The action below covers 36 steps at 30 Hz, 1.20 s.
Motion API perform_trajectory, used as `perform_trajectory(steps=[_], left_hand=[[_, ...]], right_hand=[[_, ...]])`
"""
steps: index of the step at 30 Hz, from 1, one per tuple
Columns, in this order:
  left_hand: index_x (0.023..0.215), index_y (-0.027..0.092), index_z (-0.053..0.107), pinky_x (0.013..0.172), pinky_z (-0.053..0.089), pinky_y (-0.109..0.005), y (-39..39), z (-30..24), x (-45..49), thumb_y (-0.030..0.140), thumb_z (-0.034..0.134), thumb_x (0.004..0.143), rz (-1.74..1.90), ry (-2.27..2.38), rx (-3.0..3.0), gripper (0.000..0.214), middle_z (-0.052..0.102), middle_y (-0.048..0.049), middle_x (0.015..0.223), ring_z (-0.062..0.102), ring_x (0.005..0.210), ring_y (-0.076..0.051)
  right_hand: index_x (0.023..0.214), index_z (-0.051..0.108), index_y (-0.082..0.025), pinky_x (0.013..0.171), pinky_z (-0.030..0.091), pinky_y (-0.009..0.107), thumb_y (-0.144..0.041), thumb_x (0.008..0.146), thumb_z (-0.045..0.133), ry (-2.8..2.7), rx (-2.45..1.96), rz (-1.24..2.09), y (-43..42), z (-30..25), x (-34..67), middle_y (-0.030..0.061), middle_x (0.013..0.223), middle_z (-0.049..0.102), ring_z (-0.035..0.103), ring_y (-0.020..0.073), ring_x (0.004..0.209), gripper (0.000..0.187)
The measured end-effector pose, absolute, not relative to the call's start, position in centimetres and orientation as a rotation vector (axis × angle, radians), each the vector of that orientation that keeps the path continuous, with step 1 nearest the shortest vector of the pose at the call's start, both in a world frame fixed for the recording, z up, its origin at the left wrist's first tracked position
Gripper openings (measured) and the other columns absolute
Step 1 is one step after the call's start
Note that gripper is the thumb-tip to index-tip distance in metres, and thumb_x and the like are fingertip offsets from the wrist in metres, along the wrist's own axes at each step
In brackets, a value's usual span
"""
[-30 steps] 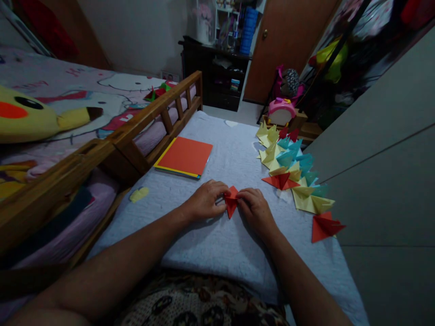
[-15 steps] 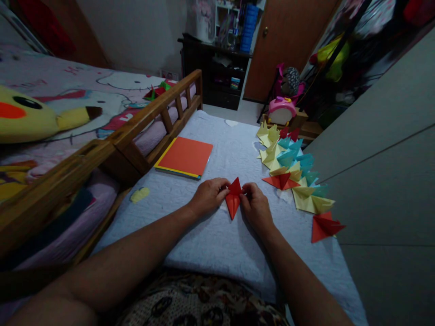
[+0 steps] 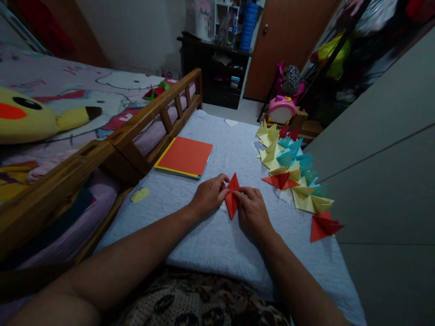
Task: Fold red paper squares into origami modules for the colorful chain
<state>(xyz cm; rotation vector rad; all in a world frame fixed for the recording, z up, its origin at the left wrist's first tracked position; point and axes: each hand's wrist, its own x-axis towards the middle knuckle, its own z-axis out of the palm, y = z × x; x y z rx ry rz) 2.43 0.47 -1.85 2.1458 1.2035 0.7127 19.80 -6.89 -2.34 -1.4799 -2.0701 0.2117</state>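
A red folded paper piece [image 3: 232,199], shaped like a narrow diamond, lies on the pale blue mattress [image 3: 217,244] in front of me. My left hand [image 3: 208,195] rests against its left side with curled fingers pinching the edge. My right hand [image 3: 250,209] presses on its right side, fingertips on the paper's middle. Both hands hold the piece flat against the mattress.
A stack of square paper sheets [image 3: 185,157], red on top, lies to the left. Several folded paper pieces [image 3: 292,174] in yellow, teal and red line the right edge by a grey cabinet [image 3: 384,181]. A wooden bed rail [image 3: 136,131] runs along the left.
The red piece's upper flap has been folded upward and flattened, so it now shows a longer diamond. My right fingers have slid onto its middle.
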Motion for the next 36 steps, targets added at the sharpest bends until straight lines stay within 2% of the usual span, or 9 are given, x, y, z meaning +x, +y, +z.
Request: perform_trajectory(steps=[4,6,8,13,16,20,29,33,36], left_hand=[[0.101,0.017,0.062,0.073,0.046,-0.028,0.4,-2.0,2.2,0.011,0.067,0.086,0.778,1.201,2.29,0.018,0.065,-0.0013,0.087,0.061,0.081,-0.018],[0.093,0.018,0.066,0.078,0.047,-0.03,0.2,-2.1,2.0,0.012,0.065,0.09,0.746,1.144,2.441,0.006,0.066,-0.0036,0.091,0.06,0.088,-0.02],[0.09,0.018,0.069,0.079,0.047,-0.032,-0.1,-2.1,1.8,0.016,0.063,0.094,0.675,1.091,2.588,0.008,0.068,-0.0044,0.093,0.059,0.09,-0.021],[0.106,0.02,0.071,0.077,0.047,-0.034,-1.3,-1.7,1.5,0.02,0.061,0.097,0.461,1.059,2.812,0.013,0.07,-0.0046,0.097,0.059,0.091,-0.023],[0.103,0.018,0.07,0.075,0.047,-0.036,-1.8,-1.2,1.4,0.019,0.062,0.096,0.353,1.088,2.872,0.011,0.069,-0.0057,0.097,0.059,0.089,-0.024],[0.095,0.015,0.069,0.072,0.046,-0.038,-2.2,-0.8,1.3,0.015,0.061,0.094,0.29,1.114,2.915,0.008,0.068,-0.0084,0.094,0.059,0.087,-0.026],[0.09,0.013,0.068,0.072,0.046,-0.038,-2.5,-0.6,1.2,0.009,0.052,0.094,0.259,1.141,2.901,0.016,0.066,-0.0117,0.09,0.057,0.084,-0.026],[0.091,0.014,0.068,0.077,0.049,-0.038,-2.2,-1.0,1.1,0.009,0.056,0.091,0.351,1.18,2.789,0.013,0.066,-0.0109,0.094,0.058,0.087,-0.026],[0.099,0.016,0.07,0.085,0.05,-0.036,-1.8,-1.5,0.9,0.007,0.055,0.09,0.5,1.182,2.634,0.019,0.066,-0.0089,0.099,0.059,0.094,-0.024]], right_hand=[[0.121,0.07,-0.02,0.093,0.046,0.045,-0.006,0.09,0.05,-2.097,-1.553,0.234,-6.7,-2.7,19.9,0.0116,0.118,0.068,0.052,0.0276,0.105,0.039],[0.123,0.069,-0.02,0.093,0.047,0.044,-0.006,0.09,0.051,-2.093,-1.559,0.242,-6.8,-2.7,19.9,0.0114,0.119,0.068,0.052,0.0272,0.105,0.04],[0.126,0.068,-0.021,0.093,0.046,0.044,-0.006,0.091,0.051,-2.104,-1.554,0.244,-6.9,-2.7,19.9,0.0106,0.12,0.068,0.052,0.0268,0.105,0.042],[0.125,0.07,-0.024,0.092,0.044,0.043,-0.009,0.094,0.053,-2.165,-1.586,0.188,-7.1,-2.5,19.8,0.0085,0.119,0.069,0.052,0.0262,0.104,0.038],[0.123,0.071,-0.024,0.091,0.042,0.043,-0.012,0.095,0.055,-2.186,-1.616,0.154,-7.1,-2.2,19.7,0.0078,0.12,0.07,0.051,0.0268,0.104,0.035],[0.119,0.072,-0.023,0.089,0.041,0.045,-0.011,0.094,0.055,-2.176,-1.638,0.125,-7.3,-1.6,19.8,0.0072,0.121,0.071,0.051,0.0281,0.103,0.033],[0.1,0.075,-0.024,0.088,0.04,0.046,-0.01,0.091,0.057,-2.073,-1.665,0.033,-7.3,-1.9,21.0,0.0074,0.105,0.073,0.051,0.0282,0.098,0.025],[0.097,0.073,-0.02,0.086,0.041,0.044,-0.009,0.091,0.052,-1.959,-1.707,0.049,-7.1,-2.3,21.3,0.0101,0.099,0.068,0.05,0.0273,0.097,0.024],[0.097,0.071,-0.019,0.085,0.04,0.042,-0.02,0.097,0.05,-1.928,-1.74,0.087,-6.9,-2.3,21.0,0.0106,0.099,0.065,0.05,0.0266,0.095,0.021]])
